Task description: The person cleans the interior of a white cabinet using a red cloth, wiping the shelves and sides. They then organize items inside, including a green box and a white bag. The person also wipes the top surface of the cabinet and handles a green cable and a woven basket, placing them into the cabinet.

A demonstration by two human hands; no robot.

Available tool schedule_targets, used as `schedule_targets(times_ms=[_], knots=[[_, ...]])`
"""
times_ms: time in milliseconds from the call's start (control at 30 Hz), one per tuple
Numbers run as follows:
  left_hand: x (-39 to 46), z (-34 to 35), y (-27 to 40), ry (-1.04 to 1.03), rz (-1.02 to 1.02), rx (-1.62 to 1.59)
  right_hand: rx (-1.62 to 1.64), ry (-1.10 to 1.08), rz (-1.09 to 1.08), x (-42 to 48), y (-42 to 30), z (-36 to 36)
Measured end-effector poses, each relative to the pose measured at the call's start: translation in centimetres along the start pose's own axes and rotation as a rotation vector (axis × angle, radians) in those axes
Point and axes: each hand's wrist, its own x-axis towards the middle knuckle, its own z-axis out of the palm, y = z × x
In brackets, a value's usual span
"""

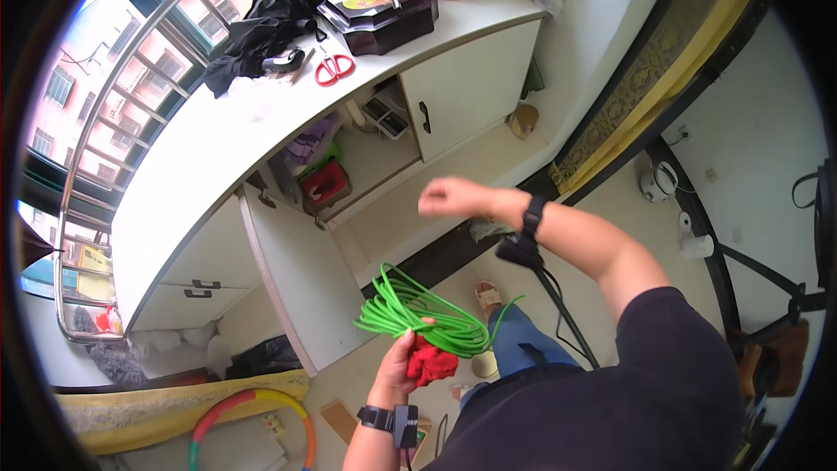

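My left hand (396, 364) grips a loose coil of green cord (425, 314) together with a crumpled red cloth (433, 364). The cord's loops spread above the fingers, and one free end sticks out to the right. My right hand (451, 197) is raised in front of the open cabinet, apart from the coil. Its fingers look curled but are blurred, and nothing shows in them. Close to my left hand stands the open white cabinet door (304, 275). Inside the cabinet are a red container (325, 183) and a purple bag (314, 139).
On the white countertop (196, 163) lie red-handled scissors (334, 70), a black umbrella (261, 33) and a black box (386, 19). A closed cabinet door (471, 78) is at the right. A black stand (562, 314) rises near my right arm. A coloured hoop (225, 403) is at lower left.
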Motion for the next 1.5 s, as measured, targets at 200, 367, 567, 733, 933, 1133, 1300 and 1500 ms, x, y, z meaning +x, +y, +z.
schedule_targets(times_ms=[200, 367, 567, 733, 933, 1133, 1300, 1500], knots=[[-1.6, 0.9, -0.6, 0.176, 0.057, -0.058, -0.1, 0.489, 0.372, 11.8, 4.7, -8.0], [-1.0, 1.7, -1.1, 0.266, 0.052, -0.116, -0.259, 0.17, 0.307, 12.1, 7.7, -8.7], [0.4, 1.5, -1.3, 0.306, -0.059, -0.079, -0.279, 0.589, 0.329, 10.9, 8.5, -5.4], [-0.9, 3.8, -1.1, 0.374, -0.082, -0.061, -0.44, 0.586, 0.378, 13.0, 5.5, -6.6], [-1.2, 3.1, -2.3, 0.343, -0.051, -0.079, -0.567, 0.643, 0.297, 14.4, 6.6, -8.5], [0.1, 3.7, -2.1, 0.414, -0.003, -0.082, -0.505, 0.578, 0.04, 2.7, 9.6, -6.6], [1.9, 2.5, -1.0, 0.295, -0.019, -0.028, -0.481, 0.581, 0.315, -13.5, 11.9, -10.9], [5.1, 4.7, 1.4, 0.201, -0.059, 0.053, -0.552, 0.804, 0.539, -21.6, 16.0, -15.3]])
